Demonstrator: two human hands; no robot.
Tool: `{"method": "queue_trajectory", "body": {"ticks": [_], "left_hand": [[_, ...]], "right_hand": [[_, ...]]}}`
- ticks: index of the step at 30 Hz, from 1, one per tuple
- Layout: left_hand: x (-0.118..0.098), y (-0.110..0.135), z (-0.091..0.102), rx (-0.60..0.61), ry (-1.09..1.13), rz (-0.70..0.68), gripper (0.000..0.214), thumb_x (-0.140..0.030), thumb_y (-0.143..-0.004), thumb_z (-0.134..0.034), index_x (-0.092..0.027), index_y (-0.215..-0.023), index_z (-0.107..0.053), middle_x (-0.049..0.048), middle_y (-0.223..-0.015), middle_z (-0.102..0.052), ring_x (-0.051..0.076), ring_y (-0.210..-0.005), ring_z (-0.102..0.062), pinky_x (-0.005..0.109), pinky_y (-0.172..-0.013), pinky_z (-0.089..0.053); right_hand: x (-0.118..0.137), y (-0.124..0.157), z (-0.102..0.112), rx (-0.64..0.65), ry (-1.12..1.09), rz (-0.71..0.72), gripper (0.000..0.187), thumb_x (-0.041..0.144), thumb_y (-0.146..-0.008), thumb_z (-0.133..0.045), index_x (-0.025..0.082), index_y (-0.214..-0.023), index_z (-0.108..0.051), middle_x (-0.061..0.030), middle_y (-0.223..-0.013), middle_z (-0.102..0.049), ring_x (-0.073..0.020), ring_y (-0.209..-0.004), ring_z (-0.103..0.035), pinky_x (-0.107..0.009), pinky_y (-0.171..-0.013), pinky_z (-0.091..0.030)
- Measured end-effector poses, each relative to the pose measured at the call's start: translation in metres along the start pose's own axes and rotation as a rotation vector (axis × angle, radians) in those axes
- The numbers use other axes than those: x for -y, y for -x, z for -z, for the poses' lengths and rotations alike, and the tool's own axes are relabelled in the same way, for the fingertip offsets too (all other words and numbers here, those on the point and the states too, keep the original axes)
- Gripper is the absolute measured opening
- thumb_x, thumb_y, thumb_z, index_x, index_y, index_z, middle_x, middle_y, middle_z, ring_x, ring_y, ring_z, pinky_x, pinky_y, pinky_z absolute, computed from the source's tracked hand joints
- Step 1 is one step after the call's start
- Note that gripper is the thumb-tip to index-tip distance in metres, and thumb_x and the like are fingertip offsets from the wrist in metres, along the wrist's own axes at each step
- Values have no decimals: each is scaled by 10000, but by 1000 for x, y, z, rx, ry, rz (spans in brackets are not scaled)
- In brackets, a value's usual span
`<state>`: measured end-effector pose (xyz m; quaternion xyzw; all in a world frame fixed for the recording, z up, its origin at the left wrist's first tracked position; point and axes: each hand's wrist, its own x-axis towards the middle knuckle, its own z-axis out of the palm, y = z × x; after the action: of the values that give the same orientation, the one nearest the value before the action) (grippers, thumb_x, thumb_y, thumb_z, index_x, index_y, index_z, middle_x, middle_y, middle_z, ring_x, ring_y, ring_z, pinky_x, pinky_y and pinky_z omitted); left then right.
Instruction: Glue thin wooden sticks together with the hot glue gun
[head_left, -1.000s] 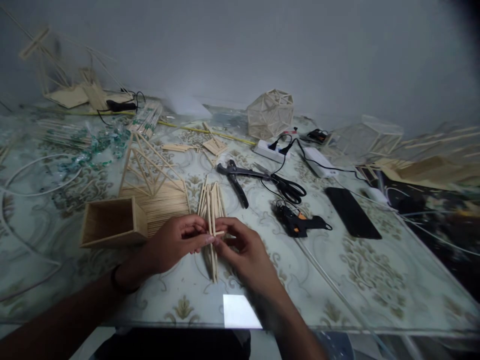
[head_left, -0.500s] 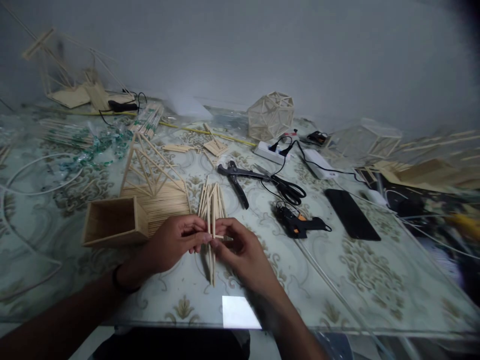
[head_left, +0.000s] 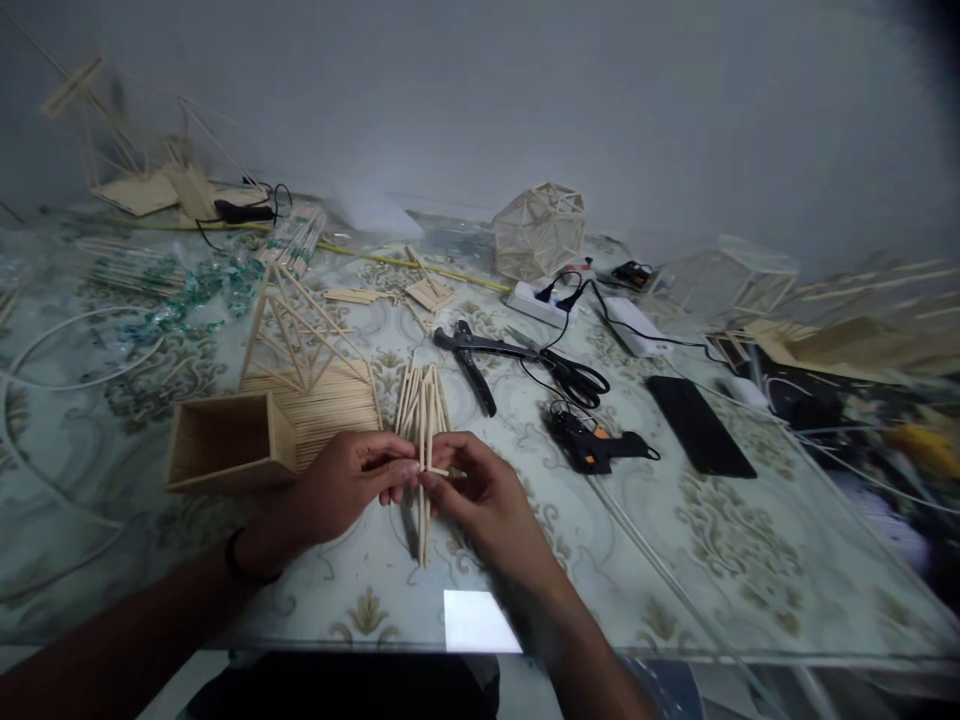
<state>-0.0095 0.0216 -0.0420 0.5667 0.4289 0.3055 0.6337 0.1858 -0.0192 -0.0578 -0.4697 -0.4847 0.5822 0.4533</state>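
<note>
My left hand (head_left: 346,488) and my right hand (head_left: 480,500) meet at the middle of the table over a bundle of thin wooden sticks (head_left: 422,400). Both hands pinch a short stick piece (head_left: 442,471) that lies crosswise against the bundle, fingertips almost touching. The bundle's lower end pokes out below my hands. A stick frame on a flat stick mat (head_left: 311,385) and an open wooden box (head_left: 225,443) lie just left of my left hand.
Black pliers (head_left: 471,360), scissors (head_left: 574,375), a black and orange glue gun (head_left: 596,447) and a dark phone (head_left: 699,425) lie to the right. A stick polyhedron (head_left: 540,228), a white power strip (head_left: 541,300), cables and more stick models stand further back.
My hands have shifted slightly, keeping their pinch on the short stick piece at the bundle. Nothing else on the table has moved.
</note>
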Motion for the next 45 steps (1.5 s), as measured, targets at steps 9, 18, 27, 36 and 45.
{"method": "queue_trajectory", "body": {"ticks": [9, 18, 27, 36, 45], "left_hand": [[-3, 1, -2, 19, 27, -12, 211, -343, -813, -756, -155, -879, -684, -25, -652, -669, 126, -565, -592, 273, -593, -485], [-5, 2, -3, 36, 18, -23, 195, -336, -841, -726, -165, -913, -666, -40, -648, -648, 130, -579, -594, 274, -603, -482], [-5, 3, -2, 28, -25, -30, 171, -333, -863, -709, -172, -915, -681, -24, -699, -671, 134, -608, -604, 275, -614, -481], [-8, 3, -3, -13, -100, -40, 134, -318, -869, -707, -185, -876, -689, -19, -701, -680, 145, -624, -617, 278, -633, -481], [-7, 5, -4, -17, -137, -54, 121, -308, -887, -695, -190, -862, -690, -19, -691, -678, 154, -637, -628, 282, -647, -490]], "right_hand": [[3, -1, 1, 2, 37, 28, 295, 385, -878, -824, 243, -1097, -685, -12, -933, -738, -153, -777, -693, -258, -670, -549], [2, 0, 0, 0, -6, 14, 324, 389, -845, -862, 246, -1078, -689, -5, -929, -733, -149, -759, -690, -245, -638, -573], [5, 0, -1, -9, -20, 12, 328, 408, -844, -867, 247, -1066, -688, -5, -935, -731, -155, -760, -702, -257, -648, -591], [6, 0, -2, -30, 9, -2, 363, 416, -817, -882, 242, -1071, -690, -6, -926, -714, -153, -751, -682, -253, -642, -578], [3, 1, 0, -36, 49, 23, 316, 401, -843, -852, 246, -1065, -690, -13, -927, -713, -168, -795, -673, -271, -690, -547]]}}
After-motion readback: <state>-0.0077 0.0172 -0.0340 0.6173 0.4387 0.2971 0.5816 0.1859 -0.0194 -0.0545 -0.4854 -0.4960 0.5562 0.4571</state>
